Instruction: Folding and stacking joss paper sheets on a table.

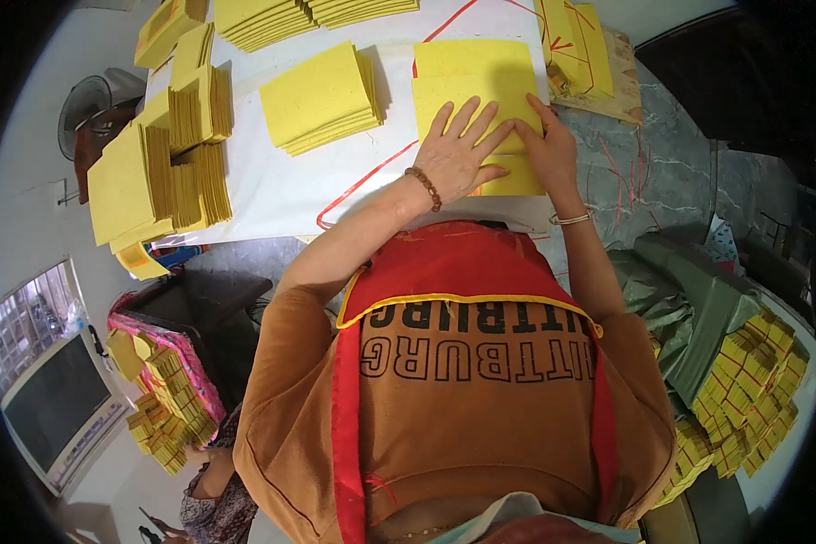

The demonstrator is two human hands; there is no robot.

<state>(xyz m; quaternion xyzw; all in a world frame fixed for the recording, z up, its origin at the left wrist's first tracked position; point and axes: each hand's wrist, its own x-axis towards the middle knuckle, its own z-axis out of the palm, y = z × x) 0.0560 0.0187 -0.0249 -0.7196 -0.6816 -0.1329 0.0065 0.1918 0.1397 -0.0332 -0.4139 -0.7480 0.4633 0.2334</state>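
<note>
The yellow sheets (477, 91) under the left hand (458, 150) and right hand (548, 145) look like thin, matt paper with a faintly speckled, rough face. The table top (281, 190) is white, smooth and slightly glossy. A bracelet of brown beads (423, 188) that look like polished wood sits on the left wrist; a thin shiny metal bangle (571, 218) rings the right. The red string (358, 186) is thin and plastic-looking. The apron (462, 263) is soft red cloth with yellow trim.

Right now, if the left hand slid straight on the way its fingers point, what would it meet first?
Probably more of the same flat yellow paper sheets that the left hand presses; past their far edge lies bare white table, though depth is uncertain.
</note>
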